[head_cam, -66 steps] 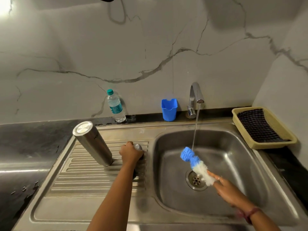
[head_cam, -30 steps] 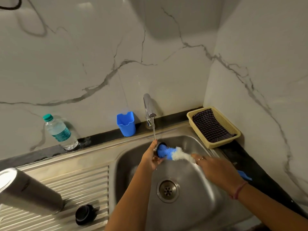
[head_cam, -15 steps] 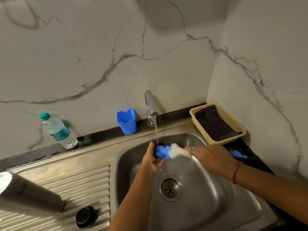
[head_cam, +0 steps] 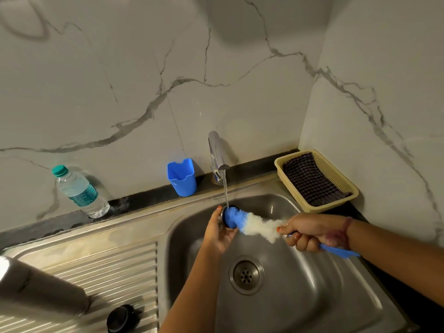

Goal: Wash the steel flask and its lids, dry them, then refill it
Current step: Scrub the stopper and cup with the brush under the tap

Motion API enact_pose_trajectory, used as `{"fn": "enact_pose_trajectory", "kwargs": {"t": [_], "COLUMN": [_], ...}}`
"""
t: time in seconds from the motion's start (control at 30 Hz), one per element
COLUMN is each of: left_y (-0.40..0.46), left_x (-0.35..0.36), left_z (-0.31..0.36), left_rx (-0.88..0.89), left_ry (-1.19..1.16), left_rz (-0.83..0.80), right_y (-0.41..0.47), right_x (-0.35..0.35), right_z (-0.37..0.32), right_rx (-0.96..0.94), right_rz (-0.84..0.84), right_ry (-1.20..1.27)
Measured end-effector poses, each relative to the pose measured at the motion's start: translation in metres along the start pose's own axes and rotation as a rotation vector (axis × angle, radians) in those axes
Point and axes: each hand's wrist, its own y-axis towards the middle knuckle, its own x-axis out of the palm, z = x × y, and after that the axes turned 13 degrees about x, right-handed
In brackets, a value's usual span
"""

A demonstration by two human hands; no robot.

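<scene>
My left hand (head_cam: 219, 233) pinches the small lid (head_cam: 224, 218) under the tap stream (head_cam: 225, 191) at frame centre while my right hand (head_cam: 312, 233) grips the bottle brush (head_cam: 249, 224), and I judge a hard scrub could knock the wet lid into the sink (head_cam: 312, 296).

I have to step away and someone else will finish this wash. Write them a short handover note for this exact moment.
Left hand: grip on a small lid under the running steel tap.
Right hand: grips the blue-and-white bottle brush, bristles pushed into that lid.
Steel flask: on the ribbed drainboard, left of the sink basin. Black round lid lies beside it.
Done: scrubbing of one lid is under way.
Left: whether the flask and black lid are washed cannot be told; then drying with the dark checked cloth in the yellow basket, then refilling.
</scene>
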Motion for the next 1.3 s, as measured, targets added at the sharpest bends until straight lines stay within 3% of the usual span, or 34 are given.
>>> {"fn": "enact_pose_trajectory", "kwargs": {"t": [0.07,0.1,0.2,0.23,0.33,0.4,0.47,0.53,0.63,0.7,0.77,0.8,0.87,0.93,0.97,1.07,1.13,1.17,1.2,1.3], "left_y": [0.001,0.002,0.005,0.004,0.003,0.002,0.003,0.004,0.004,0.004,0.005,0.006,0.005,0.005,0.006,0.008,0.011,0.01,0.009,0.009], "left_x": [0.0,0.0,-0.003,-0.002,0.002,0.006,0.007,0.004,-0.002,-0.004,-0.004,-0.004,-0.001,0.004,0.006,0.009,0.004,0.001,-0.001,-0.006], "left_z": [0.0,0.001,-0.001,-0.002,-0.005,-0.007,-0.009,-0.007,-0.005,-0.003,-0.001,0.0,-0.001,-0.007,-0.01,-0.013,-0.011,-0.01,-0.008,-0.006], "left_rx": [0.006,0.008,0.0,-0.006,-0.026,-0.028,-0.015,0.001,0.0,0.013,0.03,0.037,0.036,0.026,0.02,0.006,0.013,0.026,0.039,0.071], "left_ry": [0.011,0.014,0.06,0.07,0.079,0.063,0.057,0.043,0.042,0.034,0.022,0.023,0.02,0.04,0.063,0.108,0.113,0.109,0.096,0.042], "left_rz": [0.0,-0.002,0.001,0.012,0.035,0.041,0.033,0.024,0.007,0.019,0.028,0.033,0.037,0.029,0.024,0.029,0.027,0.026,0.03,0.061], "right_y": [-0.002,-0.002,0.006,0.007,0.014,0.016,0.016,0.015,0.008,-0.001,-0.008,-0.008,-0.007,0.005,0.009,0.019,0.022,0.019,0.016,0.014], "right_x": [0.006,0.009,0.007,0.004,-0.01,-0.01,-0.003,0.005,0.003,-0.004,-0.008,-0.007,-0.005,-0.003,-0.001,-0.001,0.0,0.003,0.006,0.005], "right_z": [0.006,0.011,0.033,0.037,0.04,0.033,0.027,0.023,0.013,0.014,0.016,0.017,0.021,0.029,0.034,0.04,0.039,0.037,0.036,0.032], "right_rx": [-0.058,-0.136,-0.597,-0.773,-1.024,-0.968,-0.79,-0.612,-0.225,-0.109,-0.093,-0.118,-0.267,-0.562,-0.688,-0.994,-0.955,-0.843,-0.695,-0.235], "right_rz": [0.08,0.229,1.008,1.207,1.378,1.374,1.27,0.947,0.275,0.079,0.079,0.168,0.534,1.001,1.158,1.336,1.294,1.202,1.042,0.314], "right_ry": [-0.141,-0.337,-1.214,-1.35,-1.462,-1.491,-1.407,-1.131,-0.433,-0.17,-0.179,-0.282,-0.705,-1.167,-1.296,-1.399,-1.388,-1.318,-1.174,-0.385]}}
